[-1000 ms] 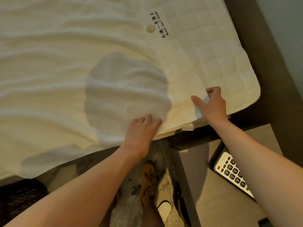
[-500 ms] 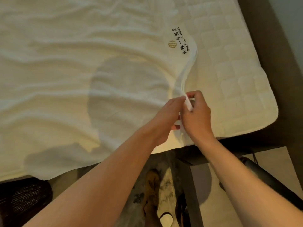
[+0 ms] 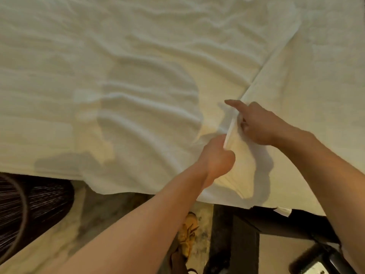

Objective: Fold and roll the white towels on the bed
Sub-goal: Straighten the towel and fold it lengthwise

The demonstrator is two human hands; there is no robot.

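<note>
The large white terry towel [image 3: 138, 86] is lying spread and rippled across the dark-framed bed [image 3: 280, 218], filling most of the view, with its near edge hanging over the bed's front. Its right side is standing up as a smooth flap [image 3: 296, 91], and the flap's crease is running diagonally from the hands toward the upper right. The thin white hem [image 3: 229, 129] of that flap is sitting upright between the two hands, so the cloth is lying directly in the fingers while the flat body of the towel is stretching away to their left.

The left hand [image 3: 217, 157] is clenching the hem's nearer end in a fist. The right hand [image 3: 258, 125], just beyond it, is pinching the hem with curled fingers while its index finger [image 3: 234, 103] is pointing straight out over the towel. The two hands are nearly touching, the left one nearer the person.

Judging by this, the fold is heading leftward, over the rippled middle.

Below the bed, a yellow-brown shoe [image 3: 187, 234] and a dark woven basket [image 3: 39, 204] are sitting on the floor.
</note>
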